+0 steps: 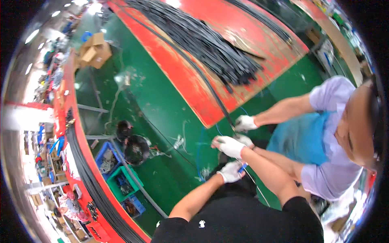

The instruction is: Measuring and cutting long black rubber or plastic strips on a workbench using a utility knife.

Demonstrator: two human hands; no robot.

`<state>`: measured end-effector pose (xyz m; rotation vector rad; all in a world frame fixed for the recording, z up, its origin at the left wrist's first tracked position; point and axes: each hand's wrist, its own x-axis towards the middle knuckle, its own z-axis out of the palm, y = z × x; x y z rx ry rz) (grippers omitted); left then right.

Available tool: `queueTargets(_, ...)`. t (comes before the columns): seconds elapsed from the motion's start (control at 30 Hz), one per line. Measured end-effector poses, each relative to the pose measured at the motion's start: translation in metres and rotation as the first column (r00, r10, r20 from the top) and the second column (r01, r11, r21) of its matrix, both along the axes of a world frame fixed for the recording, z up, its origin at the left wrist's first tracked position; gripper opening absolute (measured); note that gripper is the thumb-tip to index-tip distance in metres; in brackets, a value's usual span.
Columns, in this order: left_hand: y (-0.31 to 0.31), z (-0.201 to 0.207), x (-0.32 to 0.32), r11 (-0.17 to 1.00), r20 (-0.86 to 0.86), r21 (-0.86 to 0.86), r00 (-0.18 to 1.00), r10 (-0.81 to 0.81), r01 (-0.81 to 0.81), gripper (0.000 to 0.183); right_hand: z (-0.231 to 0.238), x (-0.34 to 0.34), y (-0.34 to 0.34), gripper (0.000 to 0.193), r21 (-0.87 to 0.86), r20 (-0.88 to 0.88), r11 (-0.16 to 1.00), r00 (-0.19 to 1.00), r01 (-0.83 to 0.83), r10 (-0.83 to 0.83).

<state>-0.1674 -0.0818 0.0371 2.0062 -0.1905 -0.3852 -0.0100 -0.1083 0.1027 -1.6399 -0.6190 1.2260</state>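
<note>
Holding a blue thing (243, 167) near the bench (206, 116), maybe steadying it: my left hand (231, 172). My right hand (229, 146) gripping? Can't tell.

Blue handheld object (242, 167), partly hidden.

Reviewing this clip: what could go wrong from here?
The right hand is close beside the co-worker's gloved hand, so fingers might get bumped or pinched. Long black strips run over the edge of the red table toward that glove; a tug could scrape them. The left hand grips a blue item, mostly hidden, which might slip.
</note>
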Motion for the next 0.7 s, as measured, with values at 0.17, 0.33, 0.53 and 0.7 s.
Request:
queueTargets(0.17, 0.010, -0.002, -0.006, 0.997, -0.114, -0.063, 0.993, 0.037, -0.044, 0.021, 0.020, -0.017, -0.001, 0.037, -0.008, 0.024, 0.999, 0.999, 0.032, -0.032)
queueTargets(0.33, 0.019, 0.008, 0.004, 0.999, -0.227, 0.023, 0.974, -0.024, 0.030, 0.023, 0.012, -0.015, -0.015, 0.058, -0.035, -0.044, 0.998, 0.998, 0.044, -0.046)
queueTargets(0.53, 0.023, 0.020, 0.008, 0.994, -0.233, 0.073, 0.970, -0.062, 0.081, 0.024, -0.004, -0.012, -0.023, 0.060, -0.090, 0.108, 0.996, 0.994, -0.002, 0.012)
queueTargets(0.7, 0.023, 0.001, 0.001, 0.996, -0.115, 0.048, 0.991, -0.075, 0.081, 0.027, -0.006, -0.025, -0.032, 0.053, -0.080, 0.108, 0.993, 0.991, 0.082, -0.073)
